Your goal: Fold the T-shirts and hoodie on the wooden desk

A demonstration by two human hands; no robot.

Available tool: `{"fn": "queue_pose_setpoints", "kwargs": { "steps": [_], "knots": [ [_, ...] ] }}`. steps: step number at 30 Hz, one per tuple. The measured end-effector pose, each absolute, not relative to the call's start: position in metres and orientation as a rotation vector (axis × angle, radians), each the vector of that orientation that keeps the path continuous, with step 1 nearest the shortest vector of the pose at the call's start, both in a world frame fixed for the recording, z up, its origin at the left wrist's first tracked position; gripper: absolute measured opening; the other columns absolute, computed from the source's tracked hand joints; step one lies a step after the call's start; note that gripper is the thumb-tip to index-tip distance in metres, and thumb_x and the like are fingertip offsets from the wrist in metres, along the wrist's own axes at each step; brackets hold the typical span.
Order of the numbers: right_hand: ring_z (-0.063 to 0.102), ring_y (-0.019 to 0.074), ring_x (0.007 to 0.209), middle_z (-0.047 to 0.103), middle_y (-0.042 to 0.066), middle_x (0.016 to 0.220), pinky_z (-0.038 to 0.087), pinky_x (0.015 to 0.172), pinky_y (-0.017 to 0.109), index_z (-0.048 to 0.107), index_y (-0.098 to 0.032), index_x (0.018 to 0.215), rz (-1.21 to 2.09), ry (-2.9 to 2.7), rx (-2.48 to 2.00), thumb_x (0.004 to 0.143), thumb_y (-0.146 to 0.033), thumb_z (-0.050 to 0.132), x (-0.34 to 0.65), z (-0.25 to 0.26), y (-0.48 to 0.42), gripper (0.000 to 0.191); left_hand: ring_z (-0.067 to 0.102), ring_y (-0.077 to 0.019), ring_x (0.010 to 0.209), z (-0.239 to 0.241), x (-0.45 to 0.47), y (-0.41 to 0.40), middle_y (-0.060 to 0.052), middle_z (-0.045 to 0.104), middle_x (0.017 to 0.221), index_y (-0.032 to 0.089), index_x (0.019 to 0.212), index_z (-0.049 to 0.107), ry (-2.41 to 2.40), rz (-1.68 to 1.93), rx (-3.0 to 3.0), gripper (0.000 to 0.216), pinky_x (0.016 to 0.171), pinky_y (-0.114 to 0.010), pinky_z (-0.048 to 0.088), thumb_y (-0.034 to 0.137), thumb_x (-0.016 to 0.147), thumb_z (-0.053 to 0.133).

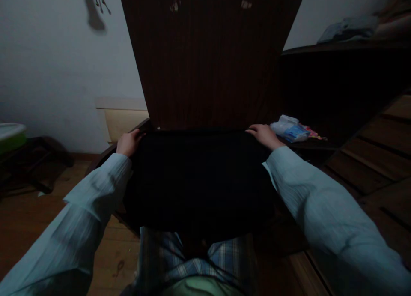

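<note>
A large black cloth or garment [199, 176] lies spread over a low dark surface in front of me. My left hand [128, 142] grips its far left corner with fingers curled. At the far right corner my right hand [263, 134] rests with fingers closed on the cloth's edge. Both arms wear light blue sleeves. The room is dim, so the cloth's folds are hard to make out.
A tall dark wooden panel [208, 56] stands right behind the cloth. A plastic packet [290, 129] lies on a dark ledge at right. Wooden slats [369, 159] run along the right. A pale board [123, 118] leans on the wall at left, a green basin [11, 135] far left.
</note>
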State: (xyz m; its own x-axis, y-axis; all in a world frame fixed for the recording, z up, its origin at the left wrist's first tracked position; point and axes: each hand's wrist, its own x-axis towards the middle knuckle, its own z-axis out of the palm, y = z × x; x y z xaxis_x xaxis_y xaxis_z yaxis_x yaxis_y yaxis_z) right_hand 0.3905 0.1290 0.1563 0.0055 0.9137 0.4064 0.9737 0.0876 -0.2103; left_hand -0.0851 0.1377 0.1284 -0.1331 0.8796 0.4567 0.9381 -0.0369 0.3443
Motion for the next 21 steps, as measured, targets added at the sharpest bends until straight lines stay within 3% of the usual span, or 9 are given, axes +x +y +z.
{"fn": "queue_pose_setpoints", "kwargs": {
  "steps": [4,10,14,18,21],
  "knots": [
    [0.061,0.0269,0.084,0.067,0.014,0.088,0.042,0.065,0.032,0.063,-0.016,0.092,-0.506,-1.881,-2.035,0.086,-0.041,0.042,0.371,0.137,0.137,0.033,0.059,-0.0301,0.084,0.111,-0.077,0.144,-0.015,0.064,0.086,0.013,0.090,0.062,-2.181,-0.494,-1.808,0.034,0.067,-0.036,0.043,0.037,0.084,0.038],
    [0.061,0.0251,0.084,0.064,0.015,0.097,0.041,0.063,0.030,0.060,-0.014,0.095,-0.556,-2.041,-2.043,0.086,-0.030,0.042,0.347,0.110,0.149,0.025,0.051,-0.0312,0.101,0.082,-0.047,0.143,-0.020,0.054,0.110,0.010,0.108,0.054,-1.824,-0.228,-1.952,0.034,0.078,-0.038,0.041,0.022,0.078,0.044],
    [0.057,0.0268,0.091,0.062,0.016,0.099,0.041,0.072,0.033,0.060,-0.013,0.094,-0.529,-2.147,-1.983,0.081,-0.024,0.049,0.351,0.100,0.154,0.021,0.055,-0.0227,0.094,0.063,-0.036,0.126,-0.011,0.058,0.102,0.016,0.102,0.059,-1.680,-0.100,-2.322,0.029,0.075,-0.031,0.043,0.025,0.080,0.041],
    [0.053,0.0257,0.098,0.060,0.013,0.102,0.040,0.080,0.035,0.059,-0.014,0.096,-0.472,-2.061,-1.738,0.076,-0.018,0.048,0.375,0.097,0.129,0.023,0.057,-0.0202,0.088,0.054,-0.053,0.080,-0.009,0.062,0.094,0.017,0.091,0.062,-1.847,-0.247,-2.250,0.033,0.070,-0.027,0.043,0.034,0.083,0.036],
    [0.057,0.0207,0.084,0.061,0.008,0.090,0.043,0.073,0.031,0.058,-0.018,0.087,-0.339,-1.902,-1.596,0.077,-0.024,0.045,0.397,0.090,0.080,0.017,0.060,-0.0194,0.078,0.051,-0.072,0.032,-0.006,0.066,0.083,0.021,0.081,0.064,-2.184,-0.248,-2.171,0.041,0.059,-0.025,0.041,0.042,0.085,0.030]
  ]
}}
